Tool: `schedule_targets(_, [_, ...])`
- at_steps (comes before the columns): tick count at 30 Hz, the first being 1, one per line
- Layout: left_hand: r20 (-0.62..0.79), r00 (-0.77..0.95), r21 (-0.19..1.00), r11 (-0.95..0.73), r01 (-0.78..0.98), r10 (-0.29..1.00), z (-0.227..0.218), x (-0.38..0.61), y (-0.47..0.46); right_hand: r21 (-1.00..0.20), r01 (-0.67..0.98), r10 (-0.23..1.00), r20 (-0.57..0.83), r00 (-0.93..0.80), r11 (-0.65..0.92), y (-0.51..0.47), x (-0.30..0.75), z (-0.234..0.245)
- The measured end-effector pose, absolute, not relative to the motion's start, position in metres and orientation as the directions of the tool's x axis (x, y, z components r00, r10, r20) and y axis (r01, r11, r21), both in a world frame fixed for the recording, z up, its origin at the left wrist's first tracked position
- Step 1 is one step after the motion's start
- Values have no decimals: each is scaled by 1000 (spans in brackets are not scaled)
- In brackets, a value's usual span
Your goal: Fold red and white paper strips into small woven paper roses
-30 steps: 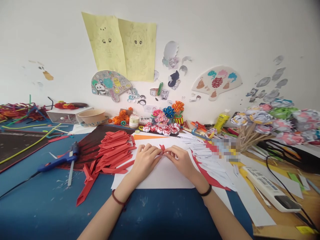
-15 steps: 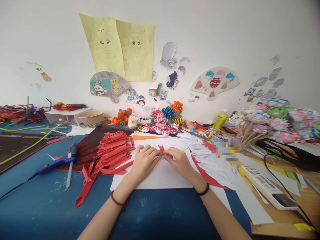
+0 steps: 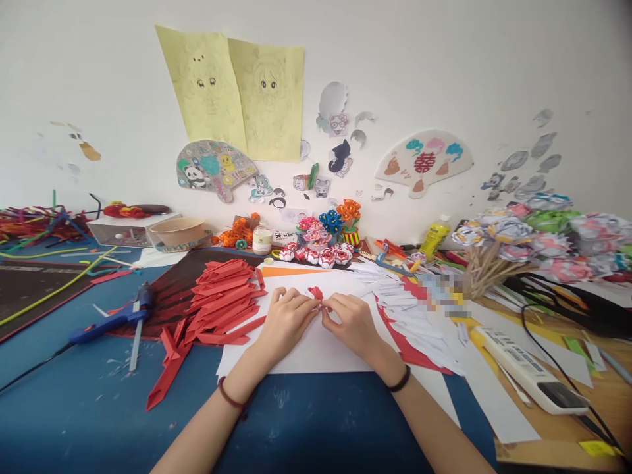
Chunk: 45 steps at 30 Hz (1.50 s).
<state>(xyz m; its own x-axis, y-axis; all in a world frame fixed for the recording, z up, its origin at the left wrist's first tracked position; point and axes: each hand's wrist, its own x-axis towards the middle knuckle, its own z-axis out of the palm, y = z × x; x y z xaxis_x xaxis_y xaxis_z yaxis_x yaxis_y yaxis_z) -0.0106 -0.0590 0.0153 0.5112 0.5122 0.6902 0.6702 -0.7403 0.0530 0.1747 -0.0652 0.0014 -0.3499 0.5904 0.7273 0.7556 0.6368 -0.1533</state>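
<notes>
Between my fingertips is a small red folded-paper flower (image 3: 315, 292), held over a white sheet of paper (image 3: 316, 349). My left hand (image 3: 291, 319) pinches it from the left, fingers closed. From the right, my right hand (image 3: 353, 322) pinches its lower part with thumb and forefinger. The fingers hide the flower's underside. A heap of folded red paper strips (image 3: 222, 299) lies just left of my left hand. Folded white paper strips (image 3: 405, 303) are spread to the right of my right hand.
A blue glue gun (image 3: 116, 321) with its cord lies at left. Finished red-and-white paper flowers (image 3: 326, 257) line the back, near a small jar (image 3: 262, 239). On the right are a white power strip (image 3: 530, 372), a yellow bottle (image 3: 435, 238) and a bunch of stemmed paper flowers (image 3: 513, 230).
The red flower has turned in my fingers, and more of its rounded head shows. My right fingers have shifted slightly, with the thumb lower. The rest of the table looks the same.
</notes>
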Motion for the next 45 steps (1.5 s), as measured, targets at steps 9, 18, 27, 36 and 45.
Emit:
schedule_targets(9, [715, 500, 49, -749, 661, 488, 13, -12, -57, -112, 773, 568, 745, -351, 624, -65, 175, -1])
schedule_targets(18, [717, 513, -20, -721, 693, 473, 14, -8, -61, -94, 782, 567, 742, -357, 616, -65, 172, -2])
schedule_targets(27, [705, 484, -47, -647, 761, 519, 10, -4, -63, 71, 788, 534, 698, -478, 612, -65, 174, -1])
schedule_targets(36, [674, 551, -108, -673, 732, 491, 8, -9, -60, 79, 775, 538, 676, -504, 627, -63, 177, -6])
schedule_targets(45, [516, 759, -294, -751, 592, 397, 7, -16, -53, 199, 653, 465, 555, -690, 730, -59, 182, -7])
